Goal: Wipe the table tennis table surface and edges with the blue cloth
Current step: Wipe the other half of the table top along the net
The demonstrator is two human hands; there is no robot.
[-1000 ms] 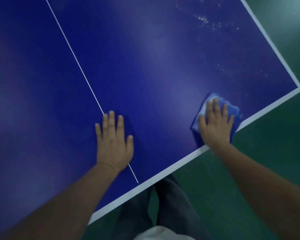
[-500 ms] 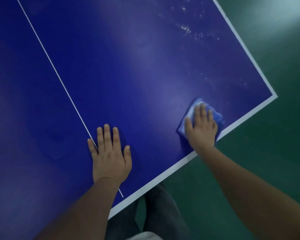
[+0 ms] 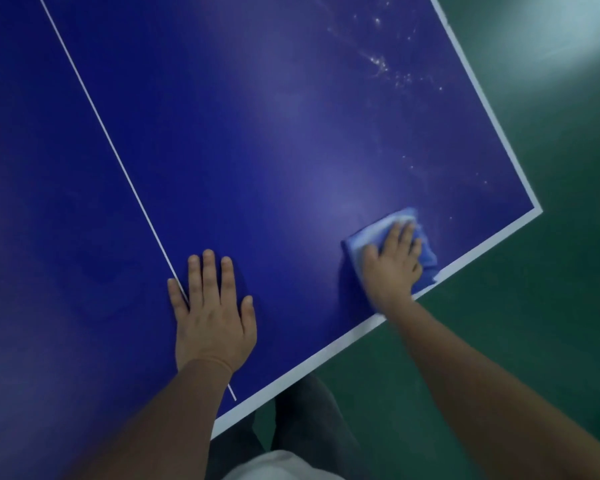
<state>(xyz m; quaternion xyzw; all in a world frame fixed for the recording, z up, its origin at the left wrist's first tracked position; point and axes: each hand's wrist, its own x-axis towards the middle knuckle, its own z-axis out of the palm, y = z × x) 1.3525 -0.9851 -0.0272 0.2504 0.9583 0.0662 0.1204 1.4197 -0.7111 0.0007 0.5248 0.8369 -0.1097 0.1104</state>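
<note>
Head view: right hand (image 3: 392, 265) flat on the blue cloth (image 3: 400, 237) near the tabletop's right corner; left hand (image 3: 213, 317) flat on the bare tabletop (image 3: 257, 133).

Head view, detail: the cloth lies crumpled on the blue surface, just inside the white border of the near edge (image 3: 326, 355), its lower corner touching that border. Right fingers straight, close together, pressing down on the cloth; hand is motion-blurred. Left fingers straight and slightly spread, palm down, little finger across the thin white centre line (image 3: 118, 157); it holds nothing. Pale specks and smears (image 3: 381, 64) show on the surface farther up, toward the right side edge, well apart from the cloth. Green floor (image 3: 551, 306) beyond the edges; dark trouser legs (image 3: 302, 427) below the near edge.
</note>
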